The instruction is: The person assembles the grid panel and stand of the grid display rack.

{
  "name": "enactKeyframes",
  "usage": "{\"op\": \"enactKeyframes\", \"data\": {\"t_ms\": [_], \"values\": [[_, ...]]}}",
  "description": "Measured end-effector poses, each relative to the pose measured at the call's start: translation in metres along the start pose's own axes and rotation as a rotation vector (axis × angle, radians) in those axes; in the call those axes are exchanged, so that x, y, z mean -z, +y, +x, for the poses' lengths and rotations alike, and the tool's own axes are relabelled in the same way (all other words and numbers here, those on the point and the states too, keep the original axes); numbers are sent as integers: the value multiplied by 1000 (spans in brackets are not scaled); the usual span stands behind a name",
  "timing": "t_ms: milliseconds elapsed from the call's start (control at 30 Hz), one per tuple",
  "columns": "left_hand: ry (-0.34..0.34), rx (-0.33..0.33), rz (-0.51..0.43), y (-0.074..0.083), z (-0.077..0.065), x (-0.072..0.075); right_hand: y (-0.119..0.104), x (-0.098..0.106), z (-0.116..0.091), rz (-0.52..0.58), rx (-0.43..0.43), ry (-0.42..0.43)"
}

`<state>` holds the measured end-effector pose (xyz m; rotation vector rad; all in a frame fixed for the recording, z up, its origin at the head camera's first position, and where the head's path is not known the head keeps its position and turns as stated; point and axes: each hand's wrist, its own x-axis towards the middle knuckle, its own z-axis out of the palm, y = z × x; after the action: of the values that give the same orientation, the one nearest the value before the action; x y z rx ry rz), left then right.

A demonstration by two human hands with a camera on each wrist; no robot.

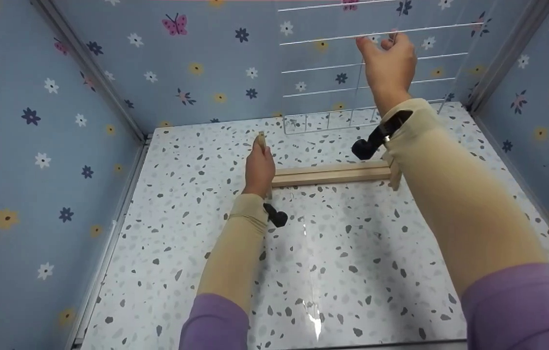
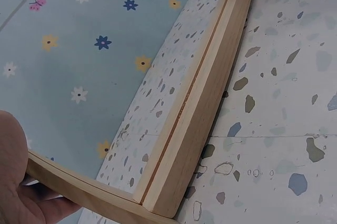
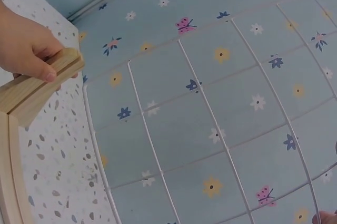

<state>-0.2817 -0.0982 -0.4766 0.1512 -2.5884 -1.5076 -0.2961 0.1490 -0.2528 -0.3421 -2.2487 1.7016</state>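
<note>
My left hand (image 1: 259,167) grips the upright left end of a pale wooden frame (image 1: 332,176), which stands on the speckled surface. Along the frame's long bar (image 2: 202,92) runs a groove. In the right wrist view the same hand (image 3: 26,45) has its thumb over the wooden end piece (image 3: 50,87). Farther back, my right hand (image 1: 391,63) pinches a wire of a white wire grid (image 1: 323,40). This grid stands behind the wooden frame, its lower edge near the back of the surface. Only a fingertip (image 3: 326,217) of the right hand shows in its own wrist view.
Blue flowered panels rise at the back (image 1: 216,58), left (image 1: 21,184) and right (image 1: 541,126), joined by grey metal posts. White speckled flooring (image 1: 172,204) lies between them, with a glossy reflection near the front.
</note>
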Motion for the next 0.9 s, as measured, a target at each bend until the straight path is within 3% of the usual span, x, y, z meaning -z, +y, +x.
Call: {"op": "enactKeyframes", "data": {"t_ms": [433,900], "values": [[1,-3,-1,1,-1,0,-9,-16,-8,13,14,7],[-12,-37,-92,-3,-3,1,-11,-34,-16,-10,51,11]]}}
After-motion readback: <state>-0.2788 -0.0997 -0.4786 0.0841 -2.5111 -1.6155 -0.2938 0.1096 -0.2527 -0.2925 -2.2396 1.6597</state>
